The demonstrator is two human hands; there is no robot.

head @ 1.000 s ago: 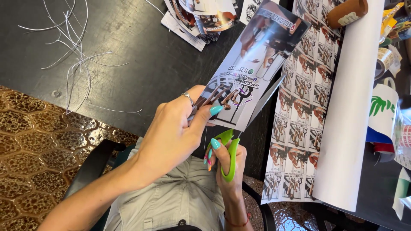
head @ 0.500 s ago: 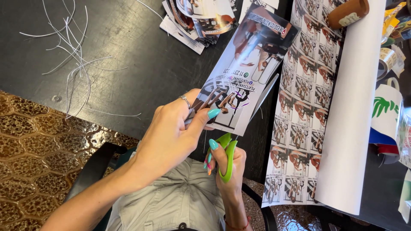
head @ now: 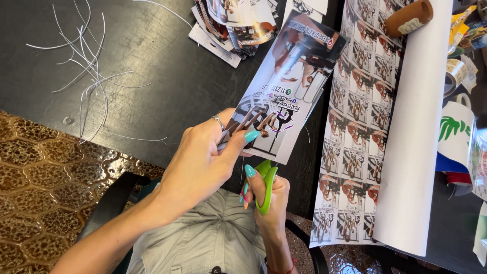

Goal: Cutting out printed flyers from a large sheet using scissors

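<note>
Flyer (head: 284,86) is tilting slightly further right above the dark worktop (head: 152,66) as your left hand (head: 203,162) keeps pinching its near end, right hand (head: 269,203) closing its grip around green scissors (head: 266,185), so cutting is continuing.

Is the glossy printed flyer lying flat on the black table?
No: the left hand pinches the glossy printed flyer up off the black table, above the right hand's green-handled scissors.

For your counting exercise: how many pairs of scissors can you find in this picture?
1. The green-handled scissors are in the right hand, just below the flyer pinched by the left hand. Their blades are hidden; clutter at the table's right edge could hide more.
</note>
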